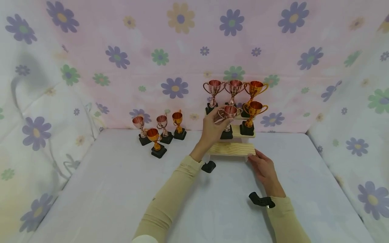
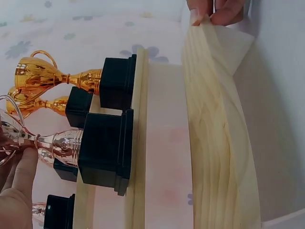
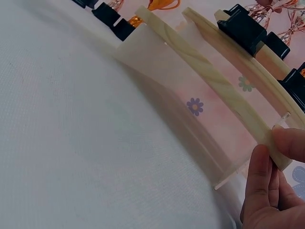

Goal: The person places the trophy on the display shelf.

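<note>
Low in the frame, the right hand pinches the right end of the stepped wooden stand on the worktop. Just above, mid-frame, the left hand has its fingers curled around a pink trophy on the middle step. Further trophies stand at centre left.

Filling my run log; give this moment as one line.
left hand: grips pink trophy on middle step | right hand: pinches wooden stand corner
</note>
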Demonstrator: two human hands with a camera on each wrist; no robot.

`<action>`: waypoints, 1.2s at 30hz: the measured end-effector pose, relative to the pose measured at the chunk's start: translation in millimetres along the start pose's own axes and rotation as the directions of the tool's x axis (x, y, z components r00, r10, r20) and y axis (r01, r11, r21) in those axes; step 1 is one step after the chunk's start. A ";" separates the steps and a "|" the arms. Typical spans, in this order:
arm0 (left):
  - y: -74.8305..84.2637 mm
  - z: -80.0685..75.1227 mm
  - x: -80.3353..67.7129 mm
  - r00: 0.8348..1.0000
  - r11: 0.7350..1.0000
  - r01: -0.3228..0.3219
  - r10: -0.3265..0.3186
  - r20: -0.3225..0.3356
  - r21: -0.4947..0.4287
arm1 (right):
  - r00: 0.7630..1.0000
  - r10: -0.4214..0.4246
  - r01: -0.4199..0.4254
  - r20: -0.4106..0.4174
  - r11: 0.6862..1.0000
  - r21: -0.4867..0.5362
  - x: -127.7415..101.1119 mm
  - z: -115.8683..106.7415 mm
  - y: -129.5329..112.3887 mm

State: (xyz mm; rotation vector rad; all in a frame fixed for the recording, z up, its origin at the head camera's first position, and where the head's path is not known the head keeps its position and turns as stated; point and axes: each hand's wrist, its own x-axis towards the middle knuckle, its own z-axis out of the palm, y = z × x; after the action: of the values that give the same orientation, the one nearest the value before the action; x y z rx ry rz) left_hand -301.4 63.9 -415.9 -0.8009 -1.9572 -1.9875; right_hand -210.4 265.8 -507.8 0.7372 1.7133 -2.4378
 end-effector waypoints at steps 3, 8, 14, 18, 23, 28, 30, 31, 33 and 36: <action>-1.3 -1.3 2.7 1.000 1.000 0.002 -0.002 0.007 -0.008 | 1.000 -0.001 0.001 -0.005 1.000 -0.003 1.4 0.2 0.8; -2.2 -0.4 7.9 1.000 1.000 0.011 -0.010 0.030 -0.019 | 1.000 -0.012 0.012 -0.002 1.000 -0.008 1.9 -0.7 1.5; -3.5 1.3 14.7 0.997 0.999 0.031 -0.032 0.073 0.016 | 1.000 -0.008 0.008 -0.002 1.000 0.000 0.2 -1.2 0.9; -4.9 2.7 19.3 0.992 0.997 0.067 -0.069 0.102 0.026 | 1.000 -0.004 0.004 -0.002 1.000 -0.001 -0.4 -0.6 0.5; -6.6 4.6 23.6 0.990 0.995 0.098 -0.099 0.098 0.015 | 1.000 -0.004 0.003 -0.010 1.000 -0.014 0.8 1.3 0.9; -7.8 6.7 25.2 0.991 0.995 0.102 -0.101 0.091 -0.007 | 1.000 0.010 -0.010 -0.012 1.000 -0.019 1.8 2.7 1.7; -7.9 8.1 25.3 0.991 0.995 0.098 -0.096 0.096 -0.020 | 1.000 0.010 -0.011 -0.015 1.000 -0.024 1.4 1.7 1.2; -7.8 8.8 25.2 0.991 0.995 0.096 -0.092 0.101 -0.027 | 1.000 0.009 -0.010 -0.017 0.999 -0.031 0.8 1.3 0.7; -8.0 9.8 25.0 0.990 0.995 0.094 -0.089 0.106 -0.041 | 1.000 0.012 -0.013 -0.019 0.999 -0.040 -0.2 0.4 0.2; -7.5 9.8 24.6 0.991 0.995 0.091 -0.086 0.103 -0.046 | 1.000 0.019 -0.019 -0.017 0.999 -0.041 -1.2 0.8 -0.2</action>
State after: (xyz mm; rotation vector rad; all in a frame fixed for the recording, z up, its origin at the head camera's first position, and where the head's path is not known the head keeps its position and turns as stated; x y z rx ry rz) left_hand -323.4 79.1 -409.6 -0.8563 -2.0394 -2.0929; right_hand -209.7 264.9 -506.9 0.7677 1.7482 -2.3832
